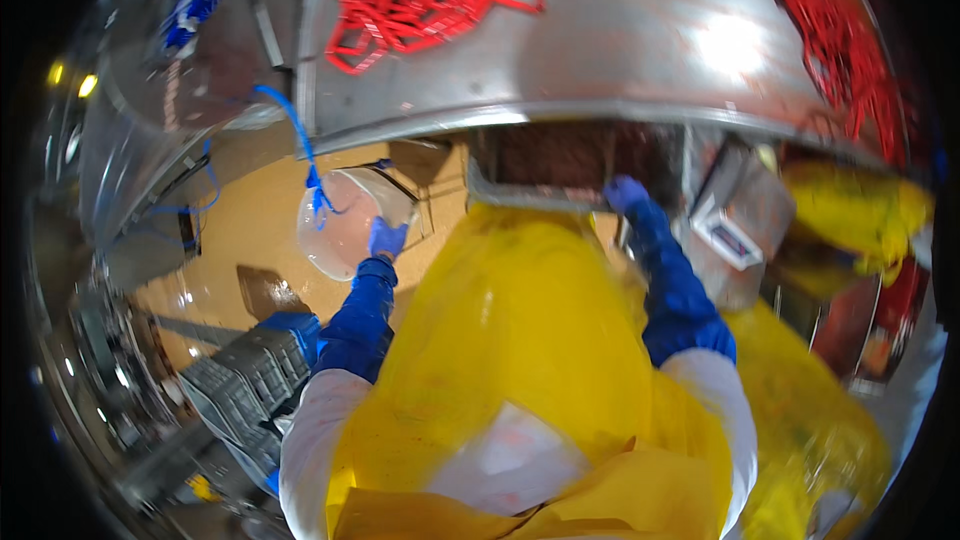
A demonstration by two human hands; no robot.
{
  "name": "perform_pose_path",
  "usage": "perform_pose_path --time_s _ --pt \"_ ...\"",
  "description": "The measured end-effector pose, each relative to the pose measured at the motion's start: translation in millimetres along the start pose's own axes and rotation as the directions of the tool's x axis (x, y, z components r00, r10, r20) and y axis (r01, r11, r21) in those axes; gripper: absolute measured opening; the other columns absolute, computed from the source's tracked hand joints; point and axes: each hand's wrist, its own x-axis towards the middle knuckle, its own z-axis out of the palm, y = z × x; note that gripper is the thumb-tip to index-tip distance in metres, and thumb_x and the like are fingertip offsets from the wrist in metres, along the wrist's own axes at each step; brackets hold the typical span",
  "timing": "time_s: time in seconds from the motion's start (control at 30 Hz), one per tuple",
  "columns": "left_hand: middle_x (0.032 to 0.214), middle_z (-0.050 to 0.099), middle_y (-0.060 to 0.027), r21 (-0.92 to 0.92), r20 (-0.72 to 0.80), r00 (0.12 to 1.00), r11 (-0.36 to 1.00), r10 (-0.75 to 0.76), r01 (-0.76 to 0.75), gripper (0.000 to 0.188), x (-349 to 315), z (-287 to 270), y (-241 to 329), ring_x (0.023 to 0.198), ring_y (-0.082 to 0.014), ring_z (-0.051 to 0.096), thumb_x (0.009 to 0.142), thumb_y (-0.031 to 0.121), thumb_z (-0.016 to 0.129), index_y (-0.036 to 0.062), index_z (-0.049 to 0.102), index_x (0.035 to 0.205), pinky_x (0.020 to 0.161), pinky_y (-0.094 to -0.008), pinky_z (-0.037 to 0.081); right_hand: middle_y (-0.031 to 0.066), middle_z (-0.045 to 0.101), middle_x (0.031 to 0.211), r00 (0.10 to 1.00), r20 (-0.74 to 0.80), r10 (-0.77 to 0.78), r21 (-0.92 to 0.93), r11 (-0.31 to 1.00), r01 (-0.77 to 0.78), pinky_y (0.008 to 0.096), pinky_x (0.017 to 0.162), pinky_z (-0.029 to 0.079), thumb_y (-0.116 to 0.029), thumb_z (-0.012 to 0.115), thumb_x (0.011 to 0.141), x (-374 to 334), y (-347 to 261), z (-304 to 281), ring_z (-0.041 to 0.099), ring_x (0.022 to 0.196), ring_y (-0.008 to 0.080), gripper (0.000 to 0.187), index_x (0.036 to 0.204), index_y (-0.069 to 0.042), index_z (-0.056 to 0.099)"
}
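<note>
My left hand (388,237), in a blue-purple glove, is against the near right side of a round whitish tub (313,232). Its thumb stands apart from the fingers, and I see nothing held between them. A blue strap (300,135) hangs over the tub's opening. My right hand (626,194), gloved the same way, closes on the near rim of a rectangular metal tray (530,197) below the table's edge. The tray's inside looks dark reddish. Blur hides the exact finger positions.
A steel table (620,50) spans the far side, bearing a heap of red plastic links (415,0) and another red pile (835,50) at right. A metal box with a display (735,230) stands right of the tray. Grey crates (245,380) lie lower left on the tan floor (225,240).
</note>
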Motion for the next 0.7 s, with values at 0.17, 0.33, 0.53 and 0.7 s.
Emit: perform_pose_path --time_s 0.17,0.33,0.53,0.7 --pt "0.126 0.059 -0.0319 -0.071 0.05 0.994 0.993 -0.093 0.097 0.069 -5.0 -10.0 23.5 0.114 -0.0447 0.061 0.076 0.042 0.075 -0.0056 0.055 0.123 0.099 -0.0473 0.05 0.0166 0.071 0.097 0.777 -0.534 -0.332 0.12 0.88 0.459 0.0426 0.085 0.054 -0.024 0.066 0.092 -12.4 -101.1 -87.0 0.068 0.091 0.0338 0.019 0.101 -0.008 0.072" --pt "0.124 0.061 -0.0293 -0.161 0.033 0.994 0.981 -0.103 0.107 0.069 7.5 -12.2 12.8 0.116 -0.0427 0.061 0.077 0.044 0.072 -0.0036 0.057 0.125 0.101 -0.0462 0.049 0.014 0.07 0.092 0.502 -0.778 -0.379 -0.098 0.862 0.498 0.0456 0.08 0.053 -0.025 0.07 0.089 41.1 -161.2 -155.7 0.067 0.088 0.0334 0.016 0.092 -0.009 0.071" --pt "0.122 0.063 -0.0265 -0.225 0.012 0.989 0.963 -0.15 0.149 0.066 -14.8 -32.9 21.9 0.114 -0.0411 0.062 0.076 0.046 0.072 0.0009 0.061 0.123 0.099 -0.0469 0.05 0.0164 0.067 0.098 0.67 -0.699 -0.248 -0.176 0.969 0.174 0.0497 0.086 0.052 -0.033 0.07 0.085 58.3 -193.5 -130.6 0.065 0.095 0.0363 0.026 0.09 -0.008 0.068" --pt "0.122 0.063 -0.0249 -0.174 -0.029 0.991 0.977 -0.13 0.123 0.065 -24.9 -33.4 19.5 0.115 -0.0407 0.061 0.076 0.046 0.072 0.0031 0.061 0.124 0.1 -0.0473 0.049 0.0202 0.065 0.103 0.712 -0.653 -0.259 -0.16 0.966 0.204 0.0494 0.09 0.05 -0.034 0.064 0.088 64.5 -190.6 -127.5 0.063 0.1 0.0384 0.032 0.097 -0.003 0.064"
